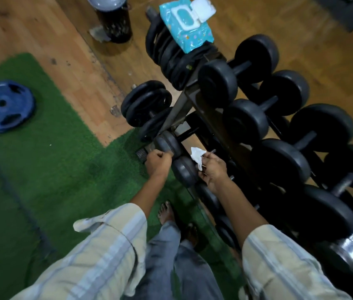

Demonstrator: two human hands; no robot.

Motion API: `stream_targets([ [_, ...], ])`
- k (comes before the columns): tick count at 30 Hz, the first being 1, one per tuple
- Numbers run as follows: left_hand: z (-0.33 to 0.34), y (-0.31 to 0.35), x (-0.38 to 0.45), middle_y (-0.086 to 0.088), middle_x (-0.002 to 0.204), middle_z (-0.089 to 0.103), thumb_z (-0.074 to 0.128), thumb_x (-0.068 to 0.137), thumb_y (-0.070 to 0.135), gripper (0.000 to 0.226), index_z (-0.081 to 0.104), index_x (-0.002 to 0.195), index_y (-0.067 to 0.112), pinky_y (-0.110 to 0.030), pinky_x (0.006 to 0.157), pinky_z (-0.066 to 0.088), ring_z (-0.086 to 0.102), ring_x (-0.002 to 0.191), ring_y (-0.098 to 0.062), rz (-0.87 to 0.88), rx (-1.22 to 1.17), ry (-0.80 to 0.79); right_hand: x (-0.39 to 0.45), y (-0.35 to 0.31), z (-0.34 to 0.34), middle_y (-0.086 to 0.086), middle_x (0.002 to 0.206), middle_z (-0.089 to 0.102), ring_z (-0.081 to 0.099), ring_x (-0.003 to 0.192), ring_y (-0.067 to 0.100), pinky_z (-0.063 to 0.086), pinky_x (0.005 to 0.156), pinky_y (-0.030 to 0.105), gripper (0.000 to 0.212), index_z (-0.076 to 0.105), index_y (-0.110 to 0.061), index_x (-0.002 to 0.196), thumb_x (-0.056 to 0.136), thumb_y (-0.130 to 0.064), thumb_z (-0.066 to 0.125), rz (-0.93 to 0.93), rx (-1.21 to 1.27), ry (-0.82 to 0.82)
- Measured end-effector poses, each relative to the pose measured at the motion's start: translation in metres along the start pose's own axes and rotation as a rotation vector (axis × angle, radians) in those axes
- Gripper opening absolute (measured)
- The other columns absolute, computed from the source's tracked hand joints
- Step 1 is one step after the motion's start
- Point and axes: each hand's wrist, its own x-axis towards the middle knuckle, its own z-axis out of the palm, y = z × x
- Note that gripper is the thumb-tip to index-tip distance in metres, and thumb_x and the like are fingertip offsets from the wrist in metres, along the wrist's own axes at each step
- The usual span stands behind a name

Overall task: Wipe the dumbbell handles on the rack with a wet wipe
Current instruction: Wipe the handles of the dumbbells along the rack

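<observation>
Seen from the head camera, a person is leaning over a dumbbell rack (195, 98), whose frame is running from lower right up toward upper left, with the dumbbells lying crosswise to it, handles pointing from lower left to upper right. The right hand (213, 169) is pinching a crumpled white wet wipe (198, 155) between thumb and fingertips, the wipe sticking up and to the left of the grip, just above a small dumbbell (185, 172) on the lower tier. The right forearm is reaching forward and slightly left, wrist bent down. The left hand (158, 162) is curling its fingers round the end of another small dumbbell (169, 142), just left of the wipe; its forearm is angling up and to the right. Well above both hands, a blue wet wipe pack (187, 24) is lying with its lid flipped open on stacked weight plates (166, 55). A blue plate (3, 106) is resting on green turf (52, 159) far to the left.
</observation>
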Motion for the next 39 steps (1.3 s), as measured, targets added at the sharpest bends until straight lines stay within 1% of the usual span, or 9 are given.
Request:
stream_targets([
  [3, -0.01, 0.01, -0.029, -0.007, 0.063, 0.065, 0.076, 0.069, 0.035, 0.028, 0.057, 0.06, 0.017, -0.042, 0.065, 0.057, 0.066, 0.065, -0.029, -0.032, -0.049, 0.01, -0.031, -0.008, -0.013, 0.01, 0.102, 0.072, 0.061, 0.076, 0.017, 0.049, 0.062, 0.025, 0.02, 0.068, -0.022, 0.1, 0.096, -0.005, 0.058, -0.003, 0.046, 0.01],
  [9, -0.031, 0.048, -0.09, -0.005, 0.054, 0.057, 0.073, 0.081, 0.027, 0.029, 0.055, 0.063, 0.013, -0.028, 0.051, 0.042, 0.052, 0.046, -0.021, 0.013, -0.17, -0.002, -0.091, -0.034, -0.032, 0.008, 0.091, 0.067, 0.056, 0.068, 0.016, 0.045, 0.058, 0.025, 0.02, 0.066, -0.023, 0.087, 0.093, -0.004, 0.06, -0.08, 0.074, 0.025],
  [13, -0.041, 0.06, -0.123, -0.003, 0.045, 0.05, 0.074, 0.081, 0.026, 0.035, 0.05, 0.058, 0.016, -0.029, 0.05, 0.038, 0.046, 0.041, -0.02, 0.061, -0.169, -0.06, -0.124, -0.048, -0.036, 0.007, 0.079, 0.065, 0.052, 0.057, 0.016, 0.044, 0.054, 0.024, 0.024, 0.064, -0.02, 0.081, 0.093, 0.0, 0.057, -0.131, 0.112, 0.001],
  [18, -0.061, 0.066, -0.157, -0.004, 0.041, 0.047, 0.074, 0.08, 0.022, 0.033, 0.052, 0.057, 0.012, -0.03, 0.048, 0.035, 0.041, 0.037, -0.02, 0.077, -0.185, -0.067, -0.156, -0.053, -0.04, 0.011, 0.086, 0.066, 0.055, 0.061, 0.018, 0.041, 0.044, 0.02, 0.024, 0.067, -0.019, 0.08, 0.088, 0.003, 0.059, -0.195, 0.096, -0.052],
  [25, -0.095, 0.07, -0.189, -0.003, 0.046, 0.049, 0.075, 0.082, 0.023, 0.034, 0.052, 0.058, 0.013, -0.028, 0.046, 0.035, 0.042, 0.039, -0.02, 0.112, -0.26, -0.058, -0.187, -0.041, -0.037, 0.016, 0.085, 0.065, 0.053, 0.06, 0.021, 0.042, 0.055, 0.028, 0.028, 0.066, -0.018, 0.081, 0.089, 0.006, 0.054, -0.241, 0.065, -0.127],
  [30, -0.123, 0.073, -0.192, -0.005, 0.053, 0.053, 0.075, 0.083, 0.02, 0.031, 0.056, 0.06, 0.011, -0.029, 0.047, 0.037, 0.044, 0.041, -0.02, 0.125, -0.315, -0.018, -0.193, -0.044, -0.015, 0.011, 0.089, 0.07, 0.06, 0.068, 0.021, 0.049, 0.064, 0.031, 0.025, 0.071, -0.014, 0.095, 0.089, 0.005, 0.055, -0.267, -0.021, -0.175],
  [34, -0.142, 0.073, -0.18, -0.005, 0.052, 0.051, 0.074, 0.082, 0.018, 0.029, 0.054, 0.063, 0.012, -0.029, 0.046, 0.036, 0.044, 0.045, -0.021, 0.121, -0.356, -0.027, -0.192, -0.049, 0.011, -0.001, 0.081, 0.06, 0.058, 0.067, 0.014, 0.053, 0.073, 0.034, 0.026, 0.062, -0.024, 0.084, 0.094, -0.002, 0.054, -0.332, -0.195, -0.274],
  [37, -0.162, 0.074, -0.164, -0.006, 0.055, 0.053, 0.074, 0.08, 0.019, 0.024, 0.056, 0.065, 0.012, -0.029, 0.046, 0.038, 0.047, 0.046, -0.021, 0.111, -0.374, -0.037, -0.191, -0.049, 0.038, -0.003, 0.08, 0.058, 0.055, 0.066, 0.012, 0.05, 0.061, 0.027, 0.024, 0.061, -0.023, 0.089, 0.095, -0.002, 0.054, -0.335, -0.22, -0.299],
  [39, -0.178, 0.078, -0.149, -0.006, 0.056, 0.055, 0.074, 0.076, 0.021, 0.02, 0.058, 0.067, 0.012, -0.028, 0.045, 0.039, 0.046, 0.043, -0.021, 0.103, -0.374, -0.037, -0.189, -0.05, 0.06, -0.003, 0.08, 0.056, 0.054, 0.066, 0.012, 0.049, 0.06, 0.027, 0.023, 0.06, -0.022, 0.089, 0.095, -0.001, 0.053, -0.341, -0.221, -0.313],
])
